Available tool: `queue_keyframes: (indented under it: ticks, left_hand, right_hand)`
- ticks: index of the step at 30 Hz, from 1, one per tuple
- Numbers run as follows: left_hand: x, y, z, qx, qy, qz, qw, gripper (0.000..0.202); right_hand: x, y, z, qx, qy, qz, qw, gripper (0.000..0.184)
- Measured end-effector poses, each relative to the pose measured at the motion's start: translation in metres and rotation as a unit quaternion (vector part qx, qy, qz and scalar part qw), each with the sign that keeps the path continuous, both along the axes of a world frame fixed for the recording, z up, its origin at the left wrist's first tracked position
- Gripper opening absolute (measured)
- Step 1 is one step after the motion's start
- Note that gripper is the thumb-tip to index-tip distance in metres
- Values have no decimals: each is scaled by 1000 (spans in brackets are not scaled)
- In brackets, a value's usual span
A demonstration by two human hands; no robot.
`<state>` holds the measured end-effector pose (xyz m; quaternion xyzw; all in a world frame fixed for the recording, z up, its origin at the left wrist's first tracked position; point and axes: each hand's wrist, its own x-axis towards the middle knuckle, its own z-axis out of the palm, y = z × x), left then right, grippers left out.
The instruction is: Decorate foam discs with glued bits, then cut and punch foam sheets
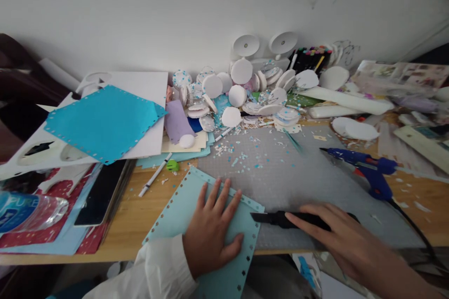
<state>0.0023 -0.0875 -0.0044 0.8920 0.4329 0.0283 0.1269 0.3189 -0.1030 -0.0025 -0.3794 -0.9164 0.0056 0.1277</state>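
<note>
My left hand (213,233) lies flat with its fingers spread on a light blue paper sheet (182,201). Small flower-shaped holes run along the sheet's borders, and its near end hangs past the table edge. In my right hand (333,226) is a black utility knife (280,219), forefinger stretched along its handle. The blade points left, and its tip is over or against the sheet's right border; I cannot tell whether it touches. A grey cutting mat (298,173) lies beneath the knife and part of the sheet.
A blue glue gun (372,168) with a black cord rests at right. White foam discs (231,117) and paper scraps crowd the back. At left are a bright blue punched sheet (105,121), a black phone (101,196), a water bottle (31,212) and a green tape measure-like object (172,165).
</note>
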Motion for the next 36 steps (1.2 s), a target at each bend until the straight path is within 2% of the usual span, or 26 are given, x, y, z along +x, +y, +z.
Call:
queue_keyframes:
  ticks: [9, 17, 27, 36]
  left_hand:
    - [1, 2, 1, -8, 14, -1, 1000, 82]
    - [0, 1, 3, -14, 11, -3, 1000, 80]
    - [0, 1, 0, 1, -4, -4, 1000, 81]
    - [0, 1, 1, -10, 4, -4, 1000, 80]
  right_hand:
    - [4, 0, -12, -16, -11, -38, 999, 76]
    - [0, 10, -9, -27, 4, -27, 999, 70]
    - [1, 14, -13, -86, 1, -38, 996, 72]
    - [3, 15, -13, -88, 6, -34, 996, 69]
